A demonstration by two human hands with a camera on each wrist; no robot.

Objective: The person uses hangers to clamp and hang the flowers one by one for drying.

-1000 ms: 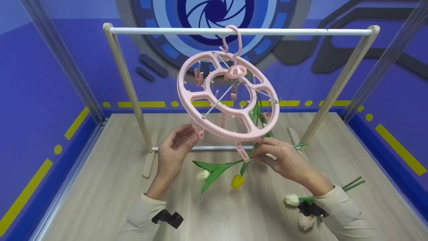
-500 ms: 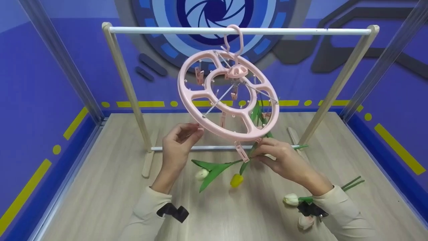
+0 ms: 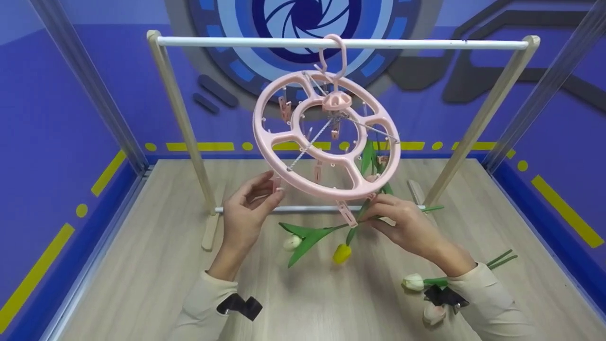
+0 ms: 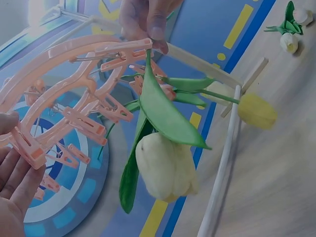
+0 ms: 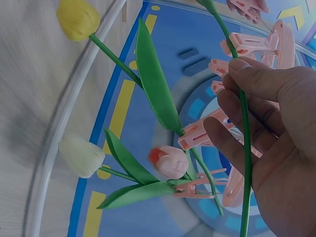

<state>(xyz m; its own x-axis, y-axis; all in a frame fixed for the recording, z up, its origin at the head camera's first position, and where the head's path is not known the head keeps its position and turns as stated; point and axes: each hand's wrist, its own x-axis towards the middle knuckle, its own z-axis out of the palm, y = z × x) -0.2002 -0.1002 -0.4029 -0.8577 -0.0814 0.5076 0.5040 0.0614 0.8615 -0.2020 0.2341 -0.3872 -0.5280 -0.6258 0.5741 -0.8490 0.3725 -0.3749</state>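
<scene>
Left hand [image 3: 242,213] pinches a clip [image 4: 29,148], right hand [image 3: 405,222] a stem [image 5: 247,148], and tugging the tilted hanger [image 3: 326,192] could drop flowers [image 3: 342,254]!

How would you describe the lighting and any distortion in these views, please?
Head view: bright, soft shadows on the tabletop, sheen on the pink hanger; left wrist view: dimmer, washed out at upper left; right wrist view: also dim, the white lower bar bowed, likely lens distortion, since the head view shows it straight.

Blue-purple walls [image 3: 47,118] | yellow dashes [image 3: 200,147] | pale wood-grain tabletop [image 3: 142,284] | grey corner post [image 3: 92,85]
</scene>
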